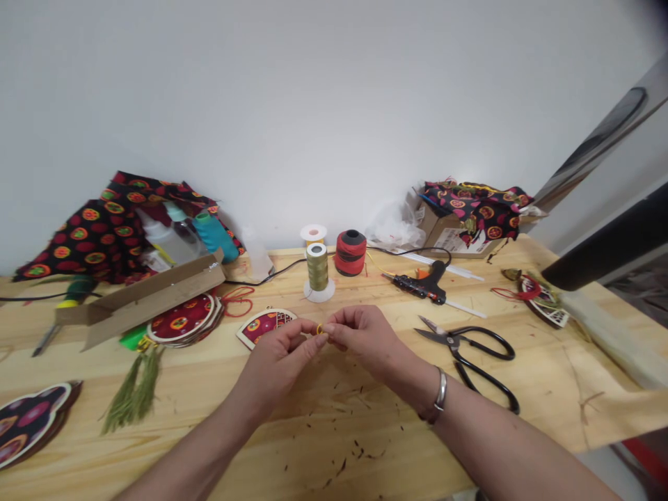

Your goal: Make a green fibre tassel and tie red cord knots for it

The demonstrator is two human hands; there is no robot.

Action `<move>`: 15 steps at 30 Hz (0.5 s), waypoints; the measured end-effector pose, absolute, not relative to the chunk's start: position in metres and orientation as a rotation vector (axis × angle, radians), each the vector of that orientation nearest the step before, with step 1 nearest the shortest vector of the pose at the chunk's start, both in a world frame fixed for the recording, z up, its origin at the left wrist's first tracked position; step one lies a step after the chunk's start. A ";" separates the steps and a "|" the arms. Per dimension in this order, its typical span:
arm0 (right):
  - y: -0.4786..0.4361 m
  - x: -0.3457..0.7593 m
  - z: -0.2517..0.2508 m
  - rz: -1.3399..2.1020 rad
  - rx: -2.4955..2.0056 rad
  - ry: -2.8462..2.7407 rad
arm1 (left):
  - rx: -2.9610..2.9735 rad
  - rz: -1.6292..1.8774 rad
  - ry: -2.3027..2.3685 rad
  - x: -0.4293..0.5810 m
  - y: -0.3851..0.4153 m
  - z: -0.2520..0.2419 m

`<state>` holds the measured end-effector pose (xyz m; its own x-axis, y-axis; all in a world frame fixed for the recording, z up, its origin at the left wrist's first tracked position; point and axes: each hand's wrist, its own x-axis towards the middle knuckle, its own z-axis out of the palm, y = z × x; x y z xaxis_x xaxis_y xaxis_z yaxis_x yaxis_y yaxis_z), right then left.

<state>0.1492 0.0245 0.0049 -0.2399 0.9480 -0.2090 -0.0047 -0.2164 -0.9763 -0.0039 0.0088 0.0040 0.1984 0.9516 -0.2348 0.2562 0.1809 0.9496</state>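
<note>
My left hand [286, 353] and my right hand [361, 339] meet above the middle of the wooden table, both in a pinch. Between their fingertips is a small loop of yellow cord [320, 328]; the rest of it is hidden by the fingers. Just beyond my left hand lies a leaf-shaped ornament [261, 323] with patterned red fabric and a pale wooden rim, partly covered by that hand. To the right of my right hand, black-handled scissors [454, 339] lie with their blades apart.
Behind the hands stand an olive thread spool [317, 268] and a red one [350, 253]. A glue gun [428, 284] lies right of them. At left are a cardboard tray [151, 296], stacked round ornaments [182, 321] and a green tassel [133, 393]. Dark scraps [358, 445] dot the near tabletop.
</note>
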 end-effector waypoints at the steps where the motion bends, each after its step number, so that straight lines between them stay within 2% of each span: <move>1: 0.025 0.150 0.004 1.559 -1.213 -1.257 | 1.330 0.751 1.295 -0.004 0.009 0.005; 9: 0.027 0.151 0.000 1.550 -1.187 -1.253 | 1.409 0.812 1.312 -0.005 0.008 0.009; 15: 0.026 0.151 0.002 1.586 -1.152 -1.224 | 1.230 0.869 1.305 -0.008 0.009 0.002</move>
